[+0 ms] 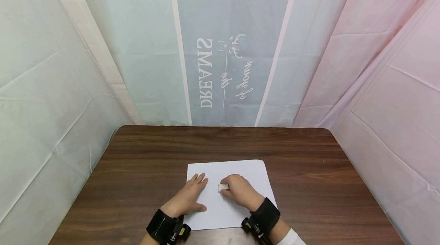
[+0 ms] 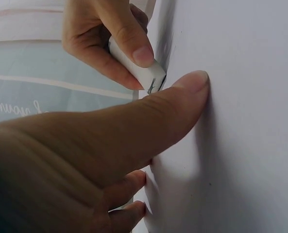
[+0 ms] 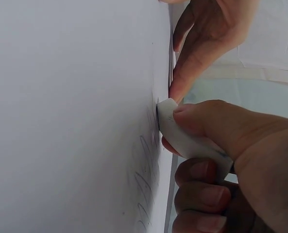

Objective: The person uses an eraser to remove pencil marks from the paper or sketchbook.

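A white eraser (image 1: 223,187) with dark smudges on its working end is pinched between the thumb and fingers of my right hand (image 1: 242,191). In the right wrist view, one end of the eraser (image 3: 185,138) meets the sheet of white paper (image 3: 76,97). Wavy pencil lines (image 3: 143,182) run along the paper beside it. My left hand (image 1: 190,195) rests on the left part of the paper (image 1: 227,218), fingers straight and spread, thumb pointing toward the right hand. The left wrist view shows the smudged eraser tip (image 2: 156,80) beyond my left thumb.
The paper lies on a dark wooden table (image 1: 148,168), near its front edge. Fabric curtains (image 1: 220,8) with printed lettering hang behind the table, and more hang at both sides. Each wrist wears a black band (image 1: 161,226) with a small camera.
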`<state>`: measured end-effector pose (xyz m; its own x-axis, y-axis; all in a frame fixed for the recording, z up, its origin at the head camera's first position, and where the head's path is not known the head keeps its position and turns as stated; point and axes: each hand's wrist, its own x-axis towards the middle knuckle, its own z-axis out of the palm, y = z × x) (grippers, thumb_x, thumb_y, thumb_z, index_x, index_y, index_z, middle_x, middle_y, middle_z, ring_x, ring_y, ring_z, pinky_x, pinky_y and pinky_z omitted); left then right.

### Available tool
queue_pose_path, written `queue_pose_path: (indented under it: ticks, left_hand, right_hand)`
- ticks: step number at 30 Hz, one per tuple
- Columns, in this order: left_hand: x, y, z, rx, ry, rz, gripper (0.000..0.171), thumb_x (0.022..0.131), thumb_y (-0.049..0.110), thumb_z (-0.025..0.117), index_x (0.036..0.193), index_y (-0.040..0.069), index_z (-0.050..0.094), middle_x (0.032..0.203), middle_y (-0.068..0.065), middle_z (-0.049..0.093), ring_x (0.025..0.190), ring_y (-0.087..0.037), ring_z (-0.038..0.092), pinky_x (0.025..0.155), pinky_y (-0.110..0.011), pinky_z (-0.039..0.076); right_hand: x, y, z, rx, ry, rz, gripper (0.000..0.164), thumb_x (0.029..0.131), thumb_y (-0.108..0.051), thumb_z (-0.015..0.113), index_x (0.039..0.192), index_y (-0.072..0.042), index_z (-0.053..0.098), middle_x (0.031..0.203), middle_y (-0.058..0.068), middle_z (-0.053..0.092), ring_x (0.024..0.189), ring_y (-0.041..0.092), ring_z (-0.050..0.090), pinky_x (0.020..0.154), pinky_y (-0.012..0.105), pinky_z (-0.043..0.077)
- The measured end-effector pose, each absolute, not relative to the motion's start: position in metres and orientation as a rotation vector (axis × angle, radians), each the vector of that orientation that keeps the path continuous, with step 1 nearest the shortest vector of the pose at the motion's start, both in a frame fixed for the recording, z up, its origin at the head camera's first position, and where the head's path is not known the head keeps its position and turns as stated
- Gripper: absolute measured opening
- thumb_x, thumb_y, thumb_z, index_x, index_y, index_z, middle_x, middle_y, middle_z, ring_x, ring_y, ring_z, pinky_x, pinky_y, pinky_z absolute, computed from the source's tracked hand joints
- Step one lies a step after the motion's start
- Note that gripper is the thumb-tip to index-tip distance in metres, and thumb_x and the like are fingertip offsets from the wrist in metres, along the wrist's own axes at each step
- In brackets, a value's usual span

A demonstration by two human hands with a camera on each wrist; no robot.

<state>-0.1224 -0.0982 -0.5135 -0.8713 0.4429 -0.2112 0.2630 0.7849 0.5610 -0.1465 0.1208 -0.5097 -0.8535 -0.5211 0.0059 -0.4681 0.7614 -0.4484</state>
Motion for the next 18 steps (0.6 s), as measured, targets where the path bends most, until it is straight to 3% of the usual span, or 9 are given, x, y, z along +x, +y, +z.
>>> queue_pose_path:
  ticks: [18]
  left_hand:
    - [-0.1223,-0.0981,-0.5136,0.527,2.637,0.767,0.089,0.074,0.023,0.090,0.148,-0.002,0.048,0.162,-0.023,0.034,0.153,-0.047,0.026,0.122,-0.062,0.026]
  right_hand:
    - [-0.1496,0.1267,-0.5107,-0.810,2.814,-0.719,0.019,0.086,-0.013,0.076,0.103,-0.006,0.080,0.100,0.006,0.079,0.086,0.014,0.072,0.070,0.029,0.056]
